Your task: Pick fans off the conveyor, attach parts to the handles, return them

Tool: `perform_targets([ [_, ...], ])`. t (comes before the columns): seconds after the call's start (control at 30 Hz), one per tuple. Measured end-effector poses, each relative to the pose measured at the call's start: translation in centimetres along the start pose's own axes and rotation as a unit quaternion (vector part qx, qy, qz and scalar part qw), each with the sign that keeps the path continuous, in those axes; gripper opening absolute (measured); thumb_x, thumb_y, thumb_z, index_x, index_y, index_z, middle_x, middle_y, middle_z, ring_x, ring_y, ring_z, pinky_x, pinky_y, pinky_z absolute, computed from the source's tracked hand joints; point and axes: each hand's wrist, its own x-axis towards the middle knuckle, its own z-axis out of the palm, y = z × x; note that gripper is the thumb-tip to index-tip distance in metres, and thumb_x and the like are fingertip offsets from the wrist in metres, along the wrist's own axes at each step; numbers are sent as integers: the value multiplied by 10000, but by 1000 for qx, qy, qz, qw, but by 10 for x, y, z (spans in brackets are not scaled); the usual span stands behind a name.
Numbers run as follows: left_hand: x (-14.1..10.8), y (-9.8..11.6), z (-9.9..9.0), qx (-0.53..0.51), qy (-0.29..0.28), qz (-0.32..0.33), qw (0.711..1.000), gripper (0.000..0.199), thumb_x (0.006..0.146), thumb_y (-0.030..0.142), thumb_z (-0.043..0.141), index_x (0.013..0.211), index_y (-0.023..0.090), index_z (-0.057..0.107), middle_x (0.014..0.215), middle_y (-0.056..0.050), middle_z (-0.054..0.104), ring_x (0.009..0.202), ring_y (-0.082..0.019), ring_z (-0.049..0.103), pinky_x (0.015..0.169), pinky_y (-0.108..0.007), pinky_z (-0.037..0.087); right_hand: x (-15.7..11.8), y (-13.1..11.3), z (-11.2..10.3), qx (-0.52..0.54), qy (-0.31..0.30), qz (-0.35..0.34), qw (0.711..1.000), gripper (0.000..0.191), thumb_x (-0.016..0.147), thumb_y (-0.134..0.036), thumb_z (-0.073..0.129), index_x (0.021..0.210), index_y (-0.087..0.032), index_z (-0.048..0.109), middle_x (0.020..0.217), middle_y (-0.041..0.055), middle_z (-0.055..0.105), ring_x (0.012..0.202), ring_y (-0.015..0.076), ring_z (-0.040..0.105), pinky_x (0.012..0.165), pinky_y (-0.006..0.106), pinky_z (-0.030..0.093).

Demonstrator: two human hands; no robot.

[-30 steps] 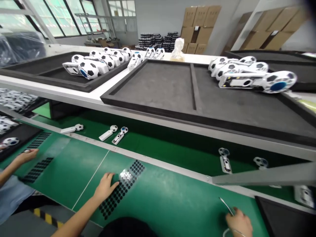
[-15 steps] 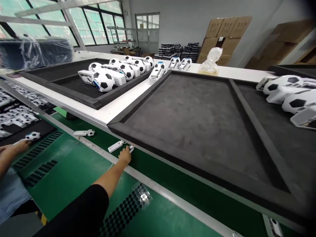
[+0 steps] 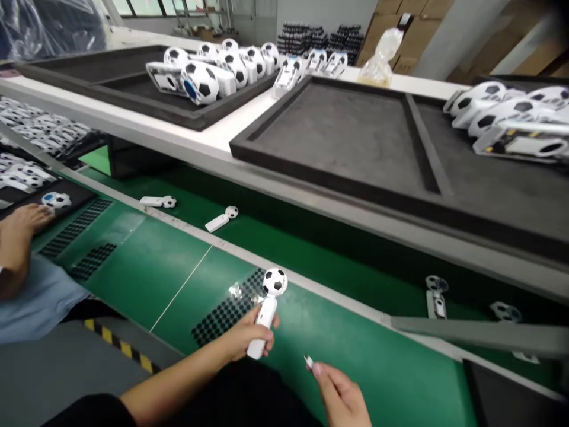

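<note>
Fan (image 3: pixel 265 315) sits in the left hand (image 3: pixel 247 338), fingers wrapped round its handle and thumb across the front, held over the table (image 3: pixel 364 344). Its long axis runs away from the person and leans slightly right, ball end far, handle foot near. Right of that foot and a little nearer the body, the right hand (image 3: pixel 341 392) pinches what looks like a small plug (image 3: pixel 309 361), too small to read clearly; its tip points up and left, toward the handle, with a gap between. The right hand is nearer the plug's side of that gap. Beyond the left hand lies a dot sheet (image 3: pixel 217 320).
</note>
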Motion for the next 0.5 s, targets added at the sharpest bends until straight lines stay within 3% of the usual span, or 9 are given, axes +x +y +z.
perform_targets([
  [0.1, -46, -1, 42, -51, -38, 20, 998, 462, 664, 237, 632, 1045, 237, 370, 926, 13, 530, 512, -69, 519, 466, -229, 412, -19, -13, 13, -12, -40, -49, 998, 400, 855, -549, 600, 720, -196, 734, 759, 47, 699, 753, 217, 636, 719, 309, 502],
  [0.2, -70, 2, 67, -18, -14, 76, 997, 450, 689, 135, 643, 1052, 216, 390, 821, 51, 451, 605, -62, 469, 539, -201, 377, -36, -17, 17, -34, -39, -90, 995, 366, 898, -477, 566, 697, -198, 692, 711, 35, 630, 689, 185, 573, 661, 288, 446],
  [0.33, -87, -2, 85, 112, 53, 121, 985, 463, 732, 142, 640, 1113, 198, 383, 825, 43, 458, 678, -87, 440, 601, -223, 382, -54, -9, 11, -75, -29, -131, 988, 369, 910, -441, 563, 643, -195, 625, 628, 5, 517, 603, 157, 479, 598, 289, 362],
  [0.5, -102, -7, 97, 316, 116, 108, 935, 485, 785, 258, 610, 1196, 216, 357, 910, -22, 598, 774, -196, 584, 672, -321, 454, -65, 4, 4, -93, -40, -136, 985, 352, 911, -430, 565, 667, -191, 648, 640, 18, 586, 616, 161, 519, 614, 282, 364],
])
